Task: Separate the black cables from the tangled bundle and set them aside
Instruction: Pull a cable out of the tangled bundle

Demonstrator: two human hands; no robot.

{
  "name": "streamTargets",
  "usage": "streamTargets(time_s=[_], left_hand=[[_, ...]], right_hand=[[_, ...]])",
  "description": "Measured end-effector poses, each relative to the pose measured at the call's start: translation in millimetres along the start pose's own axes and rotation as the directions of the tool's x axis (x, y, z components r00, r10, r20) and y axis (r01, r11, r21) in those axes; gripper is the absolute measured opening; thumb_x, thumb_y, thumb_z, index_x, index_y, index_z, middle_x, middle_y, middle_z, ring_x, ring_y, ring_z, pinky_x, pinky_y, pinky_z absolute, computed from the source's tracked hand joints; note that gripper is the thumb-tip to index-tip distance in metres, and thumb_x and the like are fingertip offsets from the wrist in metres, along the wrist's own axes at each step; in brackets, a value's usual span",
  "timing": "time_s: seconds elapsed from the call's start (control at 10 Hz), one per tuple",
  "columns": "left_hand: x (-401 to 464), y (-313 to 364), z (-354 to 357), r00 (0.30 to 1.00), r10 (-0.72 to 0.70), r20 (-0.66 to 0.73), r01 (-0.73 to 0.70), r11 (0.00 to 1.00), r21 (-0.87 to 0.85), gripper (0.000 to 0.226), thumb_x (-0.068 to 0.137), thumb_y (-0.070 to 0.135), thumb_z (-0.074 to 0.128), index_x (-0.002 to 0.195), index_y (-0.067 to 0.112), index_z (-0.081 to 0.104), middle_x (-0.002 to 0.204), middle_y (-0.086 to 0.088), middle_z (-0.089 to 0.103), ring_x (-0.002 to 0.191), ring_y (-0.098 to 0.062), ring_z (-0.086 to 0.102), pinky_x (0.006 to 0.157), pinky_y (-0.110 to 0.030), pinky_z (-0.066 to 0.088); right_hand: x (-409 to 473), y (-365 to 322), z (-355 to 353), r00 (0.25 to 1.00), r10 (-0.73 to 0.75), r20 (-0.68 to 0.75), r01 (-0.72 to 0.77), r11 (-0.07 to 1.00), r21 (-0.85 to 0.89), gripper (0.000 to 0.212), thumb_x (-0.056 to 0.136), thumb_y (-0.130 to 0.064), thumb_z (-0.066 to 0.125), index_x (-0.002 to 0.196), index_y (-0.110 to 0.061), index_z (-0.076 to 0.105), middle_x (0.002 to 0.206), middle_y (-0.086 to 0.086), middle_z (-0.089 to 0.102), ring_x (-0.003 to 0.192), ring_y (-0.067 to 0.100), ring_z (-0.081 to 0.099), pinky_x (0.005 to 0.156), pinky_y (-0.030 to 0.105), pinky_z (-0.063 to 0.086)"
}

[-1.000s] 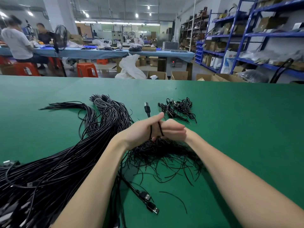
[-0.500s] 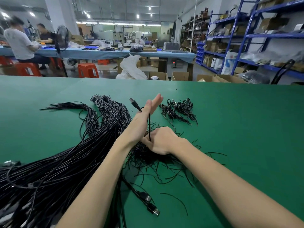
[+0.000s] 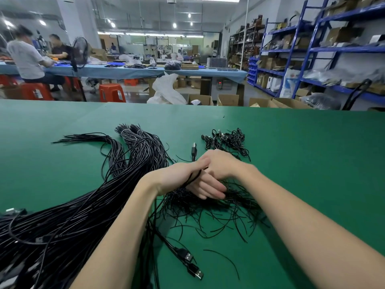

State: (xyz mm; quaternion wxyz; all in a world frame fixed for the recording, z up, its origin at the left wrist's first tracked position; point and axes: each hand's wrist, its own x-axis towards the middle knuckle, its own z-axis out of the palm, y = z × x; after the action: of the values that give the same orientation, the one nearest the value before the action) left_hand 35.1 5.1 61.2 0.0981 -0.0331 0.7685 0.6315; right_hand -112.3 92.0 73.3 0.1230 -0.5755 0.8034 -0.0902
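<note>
Held cable: a single black USB cable (image 3: 192,178) runs through the left hand, and its plug (image 3: 194,150) sticks up at the far side, just above both hands.
Left hand: the left hand (image 3: 183,178) lies over the middle of the mat with thumb and forefinger closed on the cable; the other fingers (image 3: 210,187) stretch loosely to the right, over the loose wires.
Right hand: the right hand (image 3: 221,165) sits just beyond the left and touches it, back turned up and fingers curled under; whether it grips anything cannot be told.
Tangled wires: a thin, messy heap of short black wires (image 3: 220,207) lies under and near the hands, spreading right.
Cable bundle: a thick sheaf of long black cables (image 3: 87,207) sweeps from the near left corner to the far centre, left of the hands.
Loose plugs: two USB plugs (image 3: 192,265) lie near the bottom, between the forearms.
Small pile: a little knot of coiled black cables (image 3: 227,140) sits farther off, right of the upright plug.
Surface: a green mat (image 3: 312,163) covers the table.
Background: blue shelving (image 3: 312,49) stands far right; orange stools (image 3: 111,93) and seated workers are far left.
</note>
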Motion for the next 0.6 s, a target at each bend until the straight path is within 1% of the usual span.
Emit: streamTargets(time_s=[0.1, 0.2, 0.3, 0.4, 0.5, 0.6], left_hand=[[6, -5, -4, 0.991, -0.070, -0.112, 0.083, 0.989, 0.119, 0.072, 0.106, 0.059, 0.016, 0.130, 0.014, 0.067, 0.134, -0.003, 0.066, 0.129, -0.013, 0.058, 0.119, -0.035, 0.034], [8, -3, -1, 0.971, -0.074, -0.228, 0.111, 0.982, 0.153, 0.063, 0.105, 0.061, 0.020, 0.137, 0.026, 0.062, 0.139, 0.010, 0.061, 0.134, -0.004, 0.051, 0.125, -0.034, 0.019], [5, 2, 4, 0.972, -0.067, -0.223, 0.103, 0.982, 0.156, 0.059, 0.106, 0.056, 0.021, 0.141, 0.024, 0.057, 0.130, 0.021, 0.062, 0.124, 0.008, 0.054, 0.124, -0.028, 0.018], [3, 5, 2, 0.963, -0.067, -0.261, 0.138, 0.955, 0.261, 0.062, 0.105, 0.058, 0.019, 0.145, 0.024, 0.052, 0.146, 0.009, 0.054, 0.134, 0.000, 0.048, 0.123, -0.024, 0.017], [1, 5, -4, 0.967, -0.090, -0.238, 0.164, 0.935, 0.315, 0.073, 0.101, 0.066, 0.010, 0.154, 0.026, 0.039, 0.155, 0.015, 0.041, 0.135, 0.009, 0.034, 0.106, -0.003, 0.013], [3, 0, -9, 0.953, -0.006, -0.304, 0.101, 0.950, 0.296, 0.073, 0.100, 0.068, 0.010, 0.157, 0.027, 0.030, 0.160, 0.011, 0.031, 0.147, 0.000, 0.026, 0.123, -0.023, 0.007]], right_hand=[[-2, 3, -13, 1.000, -0.006, 0.018, 0.005, 0.999, 0.047, 0.025, 0.089, -0.027, 0.069, 0.066, -0.032, 0.061, 0.073, -0.009, 0.063, 0.073, 0.019, 0.057, 0.075, 0.033, 0.051], [-6, 3, -22, 0.996, -0.062, -0.057, 0.069, 0.988, 0.140, 0.027, 0.078, -0.019, 0.062, 0.056, -0.033, 0.060, 0.054, -0.013, 0.051, 0.059, 0.010, 0.043, 0.062, 0.030, 0.040], [-10, 3, -24, 0.991, -0.099, -0.084, 0.117, 0.962, 0.248, 0.013, 0.071, -0.022, 0.056, 0.059, -0.025, 0.060, 0.058, -0.009, 0.051, 0.057, 0.008, 0.042, 0.060, 0.027, 0.037], [-13, 5, -22, 0.991, -0.119, -0.067, 0.135, 0.928, 0.346, 0.015, 0.079, -0.019, 0.059, 0.066, -0.025, 0.065, 0.062, -0.007, 0.052, 0.060, 0.009, 0.043, 0.062, 0.028, 0.037], [-19, 8, -25, 0.994, -0.093, 0.050, 0.063, 0.902, 0.427, 0.016, 0.093, -0.023, 0.059, 0.085, -0.029, 0.072, 0.062, -0.019, 0.056, 0.058, 0.002, 0.045, 0.058, 0.018, 0.039], [-20, 2, -26, 0.992, -0.075, -0.103, 0.110, 0.912, 0.395, 0.020, 0.096, -0.016, 0.058, 0.089, -0.029, 0.072, 0.065, -0.024, 0.063, 0.060, -0.005, 0.052, 0.063, 0.018, 0.041]])
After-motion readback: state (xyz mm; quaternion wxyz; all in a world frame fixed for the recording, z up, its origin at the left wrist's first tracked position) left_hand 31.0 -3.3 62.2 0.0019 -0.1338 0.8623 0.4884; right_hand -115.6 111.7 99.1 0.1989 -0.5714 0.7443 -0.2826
